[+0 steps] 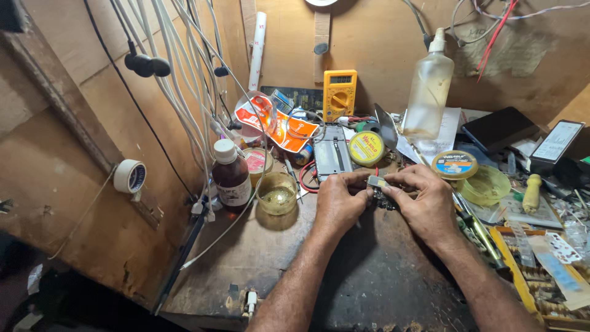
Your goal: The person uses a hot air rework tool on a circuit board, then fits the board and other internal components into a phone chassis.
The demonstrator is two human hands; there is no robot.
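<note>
Plywood walls close in a cluttered repair bench, its dark worn top bare only just in front of the wrists. Both hands meet at the middle of it, fingertips almost touching. The left hand is curled, thumb and forefinger pinched on one end of a small circuit board; the right hand grips the other end the same way, fingers bent over the top edge. The board sits between the two thumbs, held just above the bench — whether its lower edge touches the surface cannot be told.

Just beyond the left hand's knuckles lies a grey metal board holder, with a round yellow tin beside it. Further off in that direction a yellow multimeter leans against the wall. To the outer side of the left hand stands a small glass jar and, next to it, a brown bottle with a white cap; a roll of white tape hangs on the wall well apart from them. Beyond the right hand rises a clear spray bottle, and near that hand's knuckles sit a blue-labelled tin and a shallow green dish. White cables hang down the wall.
</note>
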